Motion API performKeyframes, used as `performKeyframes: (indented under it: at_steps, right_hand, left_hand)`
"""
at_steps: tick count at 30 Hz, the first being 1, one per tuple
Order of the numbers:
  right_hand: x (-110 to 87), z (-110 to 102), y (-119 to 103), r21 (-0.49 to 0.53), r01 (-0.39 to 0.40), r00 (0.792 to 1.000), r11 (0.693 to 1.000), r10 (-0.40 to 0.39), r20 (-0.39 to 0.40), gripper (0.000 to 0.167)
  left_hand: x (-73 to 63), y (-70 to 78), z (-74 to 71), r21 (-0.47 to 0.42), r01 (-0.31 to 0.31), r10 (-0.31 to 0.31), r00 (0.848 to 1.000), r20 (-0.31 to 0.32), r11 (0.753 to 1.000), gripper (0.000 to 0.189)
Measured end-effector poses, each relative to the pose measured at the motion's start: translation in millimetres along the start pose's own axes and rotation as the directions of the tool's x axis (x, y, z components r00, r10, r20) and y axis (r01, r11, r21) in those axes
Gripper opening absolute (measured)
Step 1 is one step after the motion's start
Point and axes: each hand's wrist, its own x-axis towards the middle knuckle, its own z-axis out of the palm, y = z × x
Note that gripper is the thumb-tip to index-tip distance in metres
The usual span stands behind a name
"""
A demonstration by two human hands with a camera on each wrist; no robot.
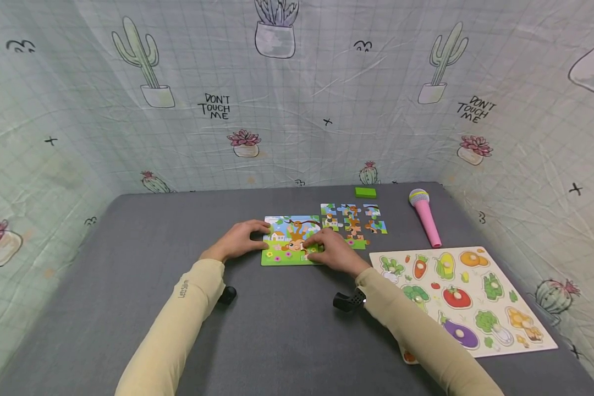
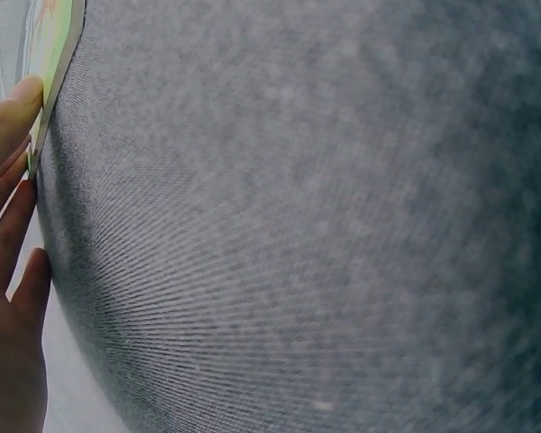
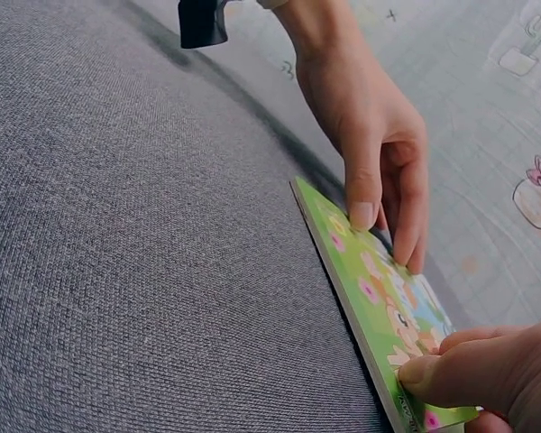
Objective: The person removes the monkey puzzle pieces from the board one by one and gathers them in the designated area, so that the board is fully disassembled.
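A jigsaw puzzle board [image 1: 282, 257] with a hanging monkey, a house and flowers lies flat on the dark table. My left hand [image 1: 240, 239] rests at its left edge, thumb and fingertips spread along the rim. In the left wrist view, the left thumb [image 2: 22, 95] touches the board's edge. My right hand [image 1: 337, 253] is over the right part of the board. Thumb and index finger pinch a small puzzle piece there, mostly hidden by the fingers. In the right wrist view, the right thumb [image 3: 422, 372] sits low on the board's picture.
Several loose puzzle pieces [image 1: 353, 224] lie right of the board. A green block [image 1: 365, 192] is behind them, and a pink toy microphone [image 1: 428, 220] lies farther right. A wooden vegetable board [image 1: 467, 275] lies partly under my right forearm. A patterned cloth [image 1: 297, 126] hangs behind the table.
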Motion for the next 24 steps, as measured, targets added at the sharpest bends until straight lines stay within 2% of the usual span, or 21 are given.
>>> performKeyframes:
  at_steps: [11,19,24]
  right_hand:
    - [2.7,1.5,-1.5,0.137,-0.125,0.991,0.983,0.129,-0.020,0.032]
    - [2.1,0.9,-1.5,0.173,-0.109,0.993,0.979,0.116,-0.028,0.020]
    - [1.8,1.8,0.2,0.178,-0.113,0.992,0.977,0.120,-0.026,0.022]
  left_hand:
    - [-2.7,2.4,-1.3,-0.003,-0.003,0.003,1.000,0.007,1.000,0.044]
    - [-3.0,2.6,-1.2,-0.003,-0.001,0.001,1.000,-0.002,1.000,0.043]
    - [-2.7,1.8,-0.8,-0.002,-0.008,0.008,1.000,-0.006,1.000,0.043]
